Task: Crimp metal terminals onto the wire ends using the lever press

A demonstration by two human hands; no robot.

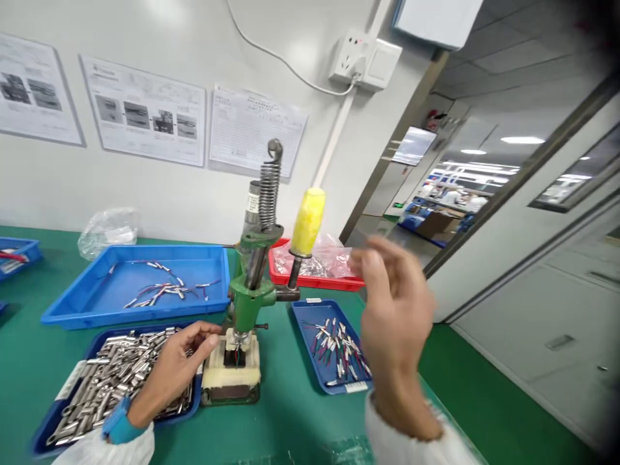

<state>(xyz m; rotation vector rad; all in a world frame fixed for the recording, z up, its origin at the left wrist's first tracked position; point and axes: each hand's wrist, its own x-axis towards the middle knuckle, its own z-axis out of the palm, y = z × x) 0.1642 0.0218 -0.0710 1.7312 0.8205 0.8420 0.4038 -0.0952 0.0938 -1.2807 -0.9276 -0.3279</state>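
Observation:
A small green hand press stands on the green bench, with a coil spring on top and a yellow-handled lever pointing up. My left hand reaches to the press's cream base block, fingers pinched close to a small part with coloured wires seated there. My right hand hangs raised in the air right of the yellow handle, blurred by motion, fingers loosely curled and apart, holding nothing I can see.
A blue tray of several metal sleeves lies under my left arm. A larger blue tray with wired parts sits behind it. A small blue tray of wired pieces is right of the press, a red tray behind. Bench edge falls off at right.

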